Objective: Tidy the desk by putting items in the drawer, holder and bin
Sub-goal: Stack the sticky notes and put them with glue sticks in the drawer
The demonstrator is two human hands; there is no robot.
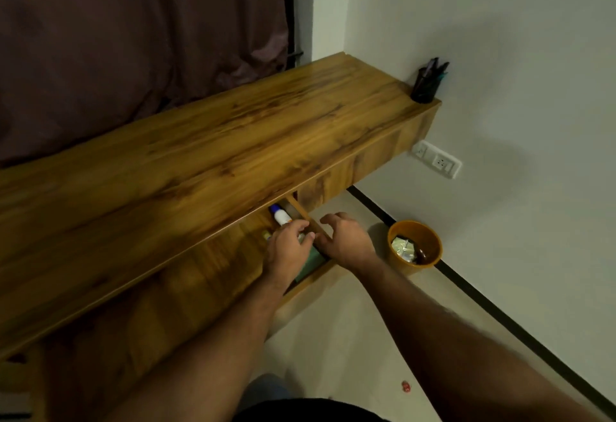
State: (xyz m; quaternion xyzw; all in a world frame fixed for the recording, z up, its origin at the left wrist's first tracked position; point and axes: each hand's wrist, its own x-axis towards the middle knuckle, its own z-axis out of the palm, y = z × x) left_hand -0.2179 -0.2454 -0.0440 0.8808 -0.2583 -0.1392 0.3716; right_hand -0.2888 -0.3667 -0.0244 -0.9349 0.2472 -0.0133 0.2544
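Fingers working inside open drawer (pixel 301 283)

Left hand (pixel 289 246) fingers are curling loosely over a white bottle (pixel 281 215), grip unclear; its long axis is running back under the desk (pixel 200 155). Right hand (pixel 346 238) is hovering beside, fingers spread, holding nothing.

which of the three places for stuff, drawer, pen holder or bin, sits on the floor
The orange bin: it stands on the floor by the wall. The pen holder sits on the desk's far corner, and the open drawer hangs under the desktop.
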